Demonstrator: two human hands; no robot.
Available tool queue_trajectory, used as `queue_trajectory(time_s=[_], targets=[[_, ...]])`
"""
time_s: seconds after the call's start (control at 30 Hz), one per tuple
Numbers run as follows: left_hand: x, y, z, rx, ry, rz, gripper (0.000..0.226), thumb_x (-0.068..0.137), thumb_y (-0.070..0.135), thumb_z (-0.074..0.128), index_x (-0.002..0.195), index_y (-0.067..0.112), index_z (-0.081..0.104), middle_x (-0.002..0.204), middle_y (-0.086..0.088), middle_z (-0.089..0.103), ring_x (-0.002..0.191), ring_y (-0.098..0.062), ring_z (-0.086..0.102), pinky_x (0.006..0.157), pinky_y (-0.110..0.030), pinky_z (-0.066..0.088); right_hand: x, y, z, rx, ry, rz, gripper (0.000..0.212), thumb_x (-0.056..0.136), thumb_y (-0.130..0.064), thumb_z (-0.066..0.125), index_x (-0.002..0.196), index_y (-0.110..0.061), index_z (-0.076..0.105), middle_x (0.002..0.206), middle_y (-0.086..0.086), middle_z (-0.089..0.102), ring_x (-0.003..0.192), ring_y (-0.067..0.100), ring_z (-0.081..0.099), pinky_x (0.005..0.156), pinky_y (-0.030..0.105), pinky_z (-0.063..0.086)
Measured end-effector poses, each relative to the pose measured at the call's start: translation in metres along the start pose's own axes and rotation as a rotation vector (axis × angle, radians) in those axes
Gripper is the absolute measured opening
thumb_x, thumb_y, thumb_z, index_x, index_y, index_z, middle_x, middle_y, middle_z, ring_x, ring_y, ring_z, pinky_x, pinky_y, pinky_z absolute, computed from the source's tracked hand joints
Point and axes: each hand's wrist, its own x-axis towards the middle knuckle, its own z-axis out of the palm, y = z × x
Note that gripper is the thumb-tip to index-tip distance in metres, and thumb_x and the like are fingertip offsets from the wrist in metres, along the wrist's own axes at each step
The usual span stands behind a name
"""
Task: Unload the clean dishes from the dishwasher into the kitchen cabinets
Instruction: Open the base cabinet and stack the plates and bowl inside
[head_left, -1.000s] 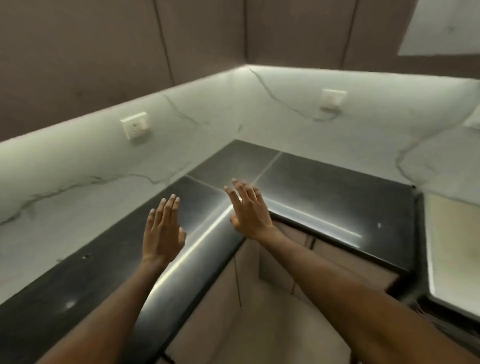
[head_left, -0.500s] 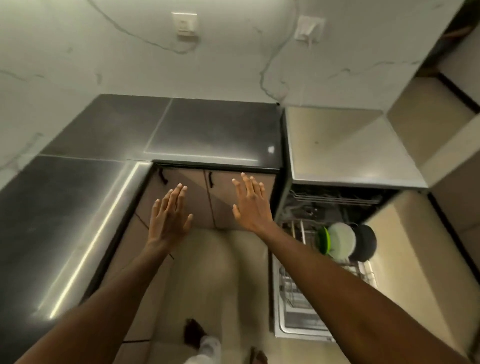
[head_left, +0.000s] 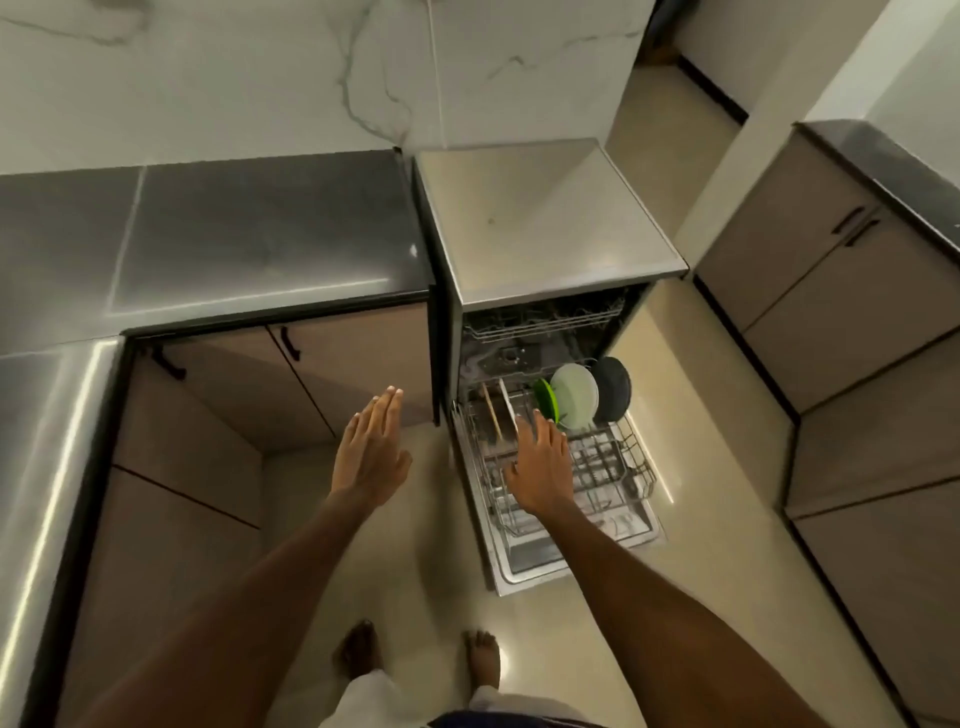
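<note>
1. The right hand (head_left: 543, 467) covers part of the lower rack (head_left: 608, 462), hiding whatever sits beneath it.
2. The green plate (head_left: 546, 401) stands largely hidden behind the white plate (head_left: 574, 395), which in turn overlaps the dark plate (head_left: 614, 387).
3. The upper rack (head_left: 540, 325) recedes into shadow under the dishwasher top (head_left: 545, 223); its contents cannot be made out.
4. The picture's lower edge cuts off both forearms.

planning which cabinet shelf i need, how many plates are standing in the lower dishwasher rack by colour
green plate: 1
white plate: 1
dark grey plate: 1
total: 3 plates, upright in a row at the back of the lower rack
</note>
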Motion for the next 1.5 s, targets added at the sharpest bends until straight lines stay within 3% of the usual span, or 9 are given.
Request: queue_trajectory(time_s=[0.27,0.67,0.9,1.07,1.2,1.4,1.5], targets=[[0.001,-0.045,0.018,0.008,-0.084,0.045,0.094,0.085,0.024,0.065,0.164,0.009,0.015,0.169,-0.009,0.023,0.156,-0.027,0.024,0.125,-0.044,0.028,-0.009,-0.03,0.02,-0.088,-0.035,0.043,0.078,0.095,-0.043,0.065,0.159,-0.021,0.026,0.167,0.016,0.025,0.155,0.037,0.024,0.124,0.055,0.028],[0.007,-0.188,0.019,0.083,-0.13,0.008,0.096,0.088,0.029,0.065,0.165,0.01,0.011,0.171,-0.005,0.019,0.157,-0.024,0.022,0.126,-0.04,0.026,0.041,-0.168,0.058,-0.062,-0.064,-0.085,0.077,0.095,-0.037,0.065,0.161,-0.016,0.03,0.166,0.019,0.025,0.152,0.038,0.029,0.125,0.049,0.027],[0.05,-0.249,0.024,-0.019,-0.14,-0.141,0.09,0.092,0.022,0.059,0.165,0.008,0.008,0.171,-0.01,0.017,0.158,-0.026,0.017,0.129,-0.041,0.02,0.096,-0.25,0.069,-0.032,-0.066,-0.228,0.077,0.097,-0.041,0.063,0.161,-0.016,0.029,0.168,0.016,0.024,0.153,0.033,0.028,0.124,0.044,0.029],[0.112,-0.28,0.014,-0.252,-0.082,-0.342,0.088,0.093,0.024,0.068,0.162,0.007,0.016,0.165,-0.015,0.028,0.152,-0.031,0.028,0.123,-0.045,0.032,0.157,-0.294,0.072,0.034,-0.072,-0.301,0.072,0.099,-0.039,0.062,0.16,-0.018,0.03,0.168,0.016,0.022,0.155,0.033,0.025,0.126,0.046,0.026],[0.168,-0.296,0.007,-0.363,-0.124,-0.418,0.082,0.094,0.023,0.066,0.16,0.003,0.021,0.161,-0.018,0.032,0.148,-0.035,0.033,0.12,-0.048,0.036,0.209,-0.319,0.083,0.104,-0.113,-0.303,0.071,0.099,-0.038,0.063,0.16,-0.017,0.032,0.169,0.014,0.024,0.156,0.03,0.023,0.128,0.046,0.023],[0.237,-0.311,0.028,-0.531,-0.227,-0.584,0.06,0.094,0.034,0.065,0.138,-0.002,0.046,0.138,-0.024,0.051,0.131,-0.042,0.048,0.106,-0.052,0.046,0.268,-0.33,0.093,0.186,-0.179,-0.225,0.062,0.097,-0.038,0.065,0.152,-0.017,0.044,0.157,0.011,0.043,0.144,0.029,0.042,0.117,0.044,0.041],[0.262,-0.312,0.039,-0.699,-0.236,-0.715,0.055,0.095,0.038,0.06,0.128,-0.005,0.055,0.127,-0.027,0.061,0.119,-0.045,0.059,0.096,-0.045,0.051,0.288,-0.332,0.099,0.191,-0.216,-0.21,0.059,0.096,-0.037,0.066,0.148,-0.017,0.047,0.151,0.01,0.048,0.137,0.029,0.049,0.111,0.045,0.046]])
